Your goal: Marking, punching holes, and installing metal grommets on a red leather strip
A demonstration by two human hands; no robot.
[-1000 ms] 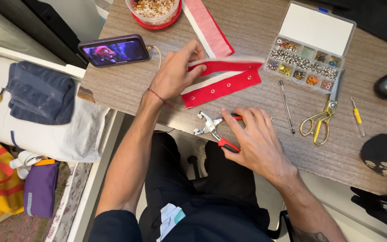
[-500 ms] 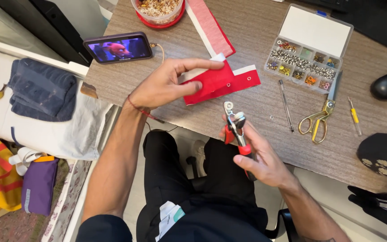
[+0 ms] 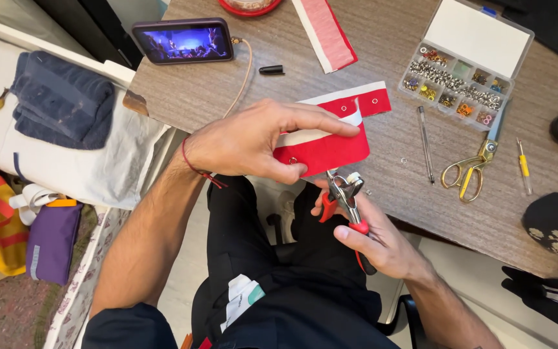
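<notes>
Folded red strap [image 3: 327, 150] with white backing — eyelets seemingly along its edge.

Two hands, left [image 3: 253, 139] and right [image 3: 372, 239]; one red fabric strip [image 3: 330, 145]; one pair of red-handled pliers [image 3: 347, 207]; one pair of scissors [image 3: 469, 171]; one phone [image 3: 182, 41]; one compartment box [image 3: 466, 68]; one table [image 3: 382, 39].

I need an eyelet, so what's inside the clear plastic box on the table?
The open box holds small metal rings and eyelets sorted by compartment, silver, gold and coloured. Its raised white lid hides nothing inside.
</notes>
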